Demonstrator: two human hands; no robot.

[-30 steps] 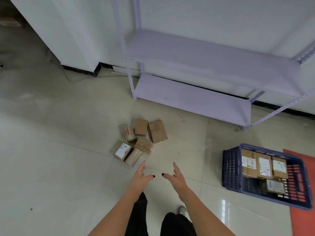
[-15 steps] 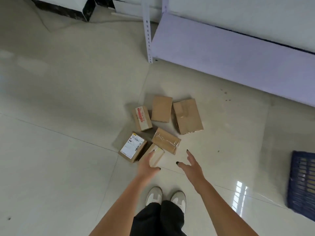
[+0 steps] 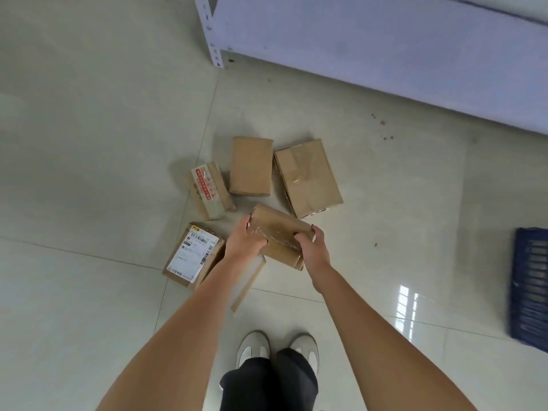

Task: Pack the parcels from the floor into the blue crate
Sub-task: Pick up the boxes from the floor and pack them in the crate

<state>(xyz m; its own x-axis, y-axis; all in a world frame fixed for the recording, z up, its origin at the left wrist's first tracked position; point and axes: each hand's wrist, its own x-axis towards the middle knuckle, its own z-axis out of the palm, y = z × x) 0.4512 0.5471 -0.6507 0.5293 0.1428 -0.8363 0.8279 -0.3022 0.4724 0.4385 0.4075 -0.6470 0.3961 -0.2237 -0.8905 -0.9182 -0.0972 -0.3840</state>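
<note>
Both hands, the left hand (image 3: pixel 247 243) and the right hand (image 3: pixel 312 247), hold the taped parcel (image 3: pixel 280 232) at its ends above the floor pile, so the pick-up step is underway, and next it must travel right to the blue crate (image 3: pixel 530 287).

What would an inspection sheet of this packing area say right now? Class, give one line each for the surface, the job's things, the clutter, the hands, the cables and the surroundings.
Surface: pale tiled floor, glossy, with a few dark specks near the shelf.
Job's things: taped parcel held in both hands; labelled parcel, red-taped parcel, plain parcel and large parcel lie on the floor; another parcel lies partly under the left forearm; blue crate at the right edge, contents out of view.
Clutter: nothing seen.
Hands: left hand and right hand grip opposite ends of the taped parcel.
Cables: nothing seen.
Surroundings: lilac metal shelf at the top; white shoes below.
</note>
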